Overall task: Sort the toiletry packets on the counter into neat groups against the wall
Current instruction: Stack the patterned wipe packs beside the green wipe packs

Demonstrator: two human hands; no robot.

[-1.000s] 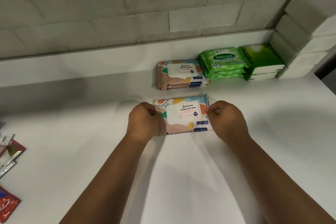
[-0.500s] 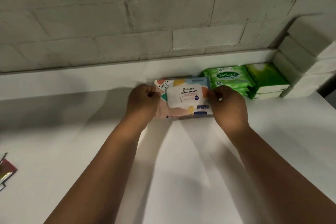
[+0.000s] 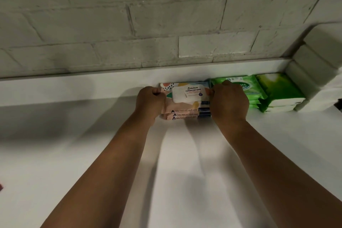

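A peach patterned wet wipes packet (image 3: 187, 94) with a white flap lies on top of a stack of like packets (image 3: 185, 115) against the wall. My left hand (image 3: 150, 101) pinches its left end and my right hand (image 3: 229, 101) pinches its right end. Right of it stands a stack of green Sanicare wipes packets (image 3: 249, 89), partly hidden by my right hand. Further right is a stack of green-and-white tissue packs (image 3: 279, 90).
The white counter (image 3: 92, 153) runs to a low white ledge (image 3: 74, 87) under a painted brick wall (image 3: 148, 24). White blocks (image 3: 314, 68) are stacked in the right corner. A red packet edge (image 3: 1, 187) shows at the far left.
Both hands lifted the peach packet off the counter, carried it toward the wall and set it on the stack of like packets. The view moved forward.
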